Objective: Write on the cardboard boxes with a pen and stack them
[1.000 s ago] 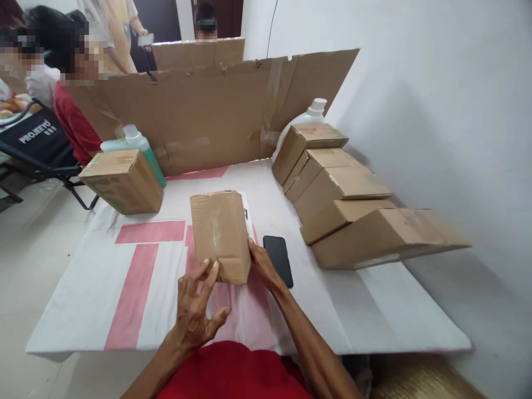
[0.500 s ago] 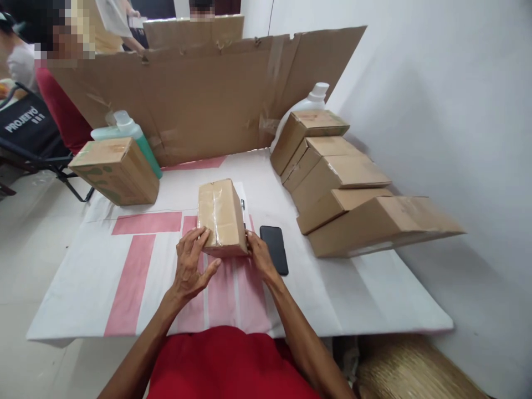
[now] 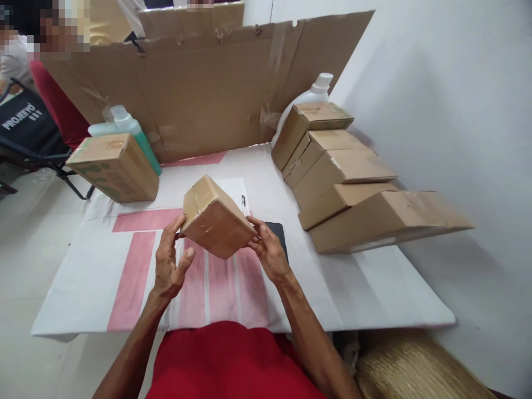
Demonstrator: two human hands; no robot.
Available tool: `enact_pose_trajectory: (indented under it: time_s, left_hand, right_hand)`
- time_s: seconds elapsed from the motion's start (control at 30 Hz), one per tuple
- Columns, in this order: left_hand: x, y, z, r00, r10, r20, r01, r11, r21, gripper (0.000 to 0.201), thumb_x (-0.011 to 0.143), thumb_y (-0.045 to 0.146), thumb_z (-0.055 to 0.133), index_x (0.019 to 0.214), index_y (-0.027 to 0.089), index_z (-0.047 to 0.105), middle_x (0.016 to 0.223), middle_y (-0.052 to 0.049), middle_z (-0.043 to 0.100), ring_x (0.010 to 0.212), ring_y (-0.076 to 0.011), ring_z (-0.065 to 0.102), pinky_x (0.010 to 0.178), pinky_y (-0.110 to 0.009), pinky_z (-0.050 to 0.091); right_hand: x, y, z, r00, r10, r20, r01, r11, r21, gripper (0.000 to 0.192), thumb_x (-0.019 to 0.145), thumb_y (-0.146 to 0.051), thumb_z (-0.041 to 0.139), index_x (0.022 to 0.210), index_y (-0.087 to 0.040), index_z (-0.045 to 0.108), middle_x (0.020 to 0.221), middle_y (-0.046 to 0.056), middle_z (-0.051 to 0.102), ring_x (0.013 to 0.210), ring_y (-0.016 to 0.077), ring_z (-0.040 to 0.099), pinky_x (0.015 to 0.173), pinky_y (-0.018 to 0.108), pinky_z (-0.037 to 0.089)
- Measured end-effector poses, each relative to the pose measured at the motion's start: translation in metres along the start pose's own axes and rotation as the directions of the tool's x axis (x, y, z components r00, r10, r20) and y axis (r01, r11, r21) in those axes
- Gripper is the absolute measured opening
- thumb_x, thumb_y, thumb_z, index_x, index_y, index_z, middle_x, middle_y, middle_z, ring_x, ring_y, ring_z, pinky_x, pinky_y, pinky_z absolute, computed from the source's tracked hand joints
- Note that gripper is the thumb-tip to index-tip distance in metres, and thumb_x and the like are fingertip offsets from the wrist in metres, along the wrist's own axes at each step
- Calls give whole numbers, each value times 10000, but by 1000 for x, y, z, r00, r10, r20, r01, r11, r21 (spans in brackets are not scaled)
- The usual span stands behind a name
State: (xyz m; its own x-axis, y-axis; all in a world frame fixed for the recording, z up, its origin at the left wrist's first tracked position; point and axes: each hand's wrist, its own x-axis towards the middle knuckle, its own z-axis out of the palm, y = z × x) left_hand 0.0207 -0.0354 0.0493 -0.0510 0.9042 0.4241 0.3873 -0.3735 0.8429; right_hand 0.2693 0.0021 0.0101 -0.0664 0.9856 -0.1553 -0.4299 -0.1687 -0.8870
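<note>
A small taped cardboard box (image 3: 222, 221) is tilted between my two hands above the table. The fingers of my left hand (image 3: 170, 257) press on its left corner, with the thumb held apart from it. At the lower right corner, my right hand (image 3: 268, 246) grips the box, its fingertips partly out of sight behind the edge. Behind the box lie a white sheet of paper (image 3: 235, 187) and a pen (image 3: 243, 203). A black phone-like slab (image 3: 280, 233) rests on the cloth, partly covered by my right hand.
Several cardboard boxes (image 3: 353, 166) stand in a row at the right, beside a white bottle (image 3: 318, 91). On the left are another box (image 3: 116, 166) and a green bottle (image 3: 143, 144). A tall cardboard panel (image 3: 208, 94) closes off the back. A person's red sleeve (image 3: 58, 105) shows beyond.
The box has been turned and tipped, so a corner and another side now face me. My left hand has shifted left with it, and my right hand now covers part of the black slab.
</note>
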Motion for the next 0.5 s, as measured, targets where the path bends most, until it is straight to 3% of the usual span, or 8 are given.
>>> enact_pose_trajectory:
  time_s: [0.13,0.27,0.4,0.5]
  left_hand:
    - [2,6,1,998,24,-61,-23,1000,11,654,980,561,581,1560,270,496,1499,-137,569,1314,-322,573,1025,-458,510]
    - [10,-2,6,992,-7,-124,12,999,38,620,1006,532,556,1566,276,484,1401,-126,599,1198,-274,608,1007,-433,508]
    - [20,-14,7,981,-23,-192,41,995,93,582,1014,543,540,1533,278,525,1358,-117,612,1112,-247,617,973,-414,516]
    - [23,-26,4,972,-35,-231,70,987,147,585,1013,553,540,1534,288,520,1398,-122,616,1176,-269,615,1001,-435,503]
  right_hand:
    - [-1,-12,5,996,-74,58,75,997,-13,540,931,-673,622,1251,-241,678,983,56,695,874,207,661,734,321,563]
    - [10,-10,6,985,-125,120,143,976,-164,488,988,-628,567,1303,-275,689,1143,79,698,1065,233,645,772,318,556]
    - [30,4,10,982,-145,121,177,932,-316,490,955,-617,616,1338,-317,670,1442,75,605,1309,272,566,1007,415,536]
    - [45,16,14,984,-106,140,147,934,-326,670,910,-648,649,1494,-340,539,1630,75,454,1475,291,454,1189,499,410]
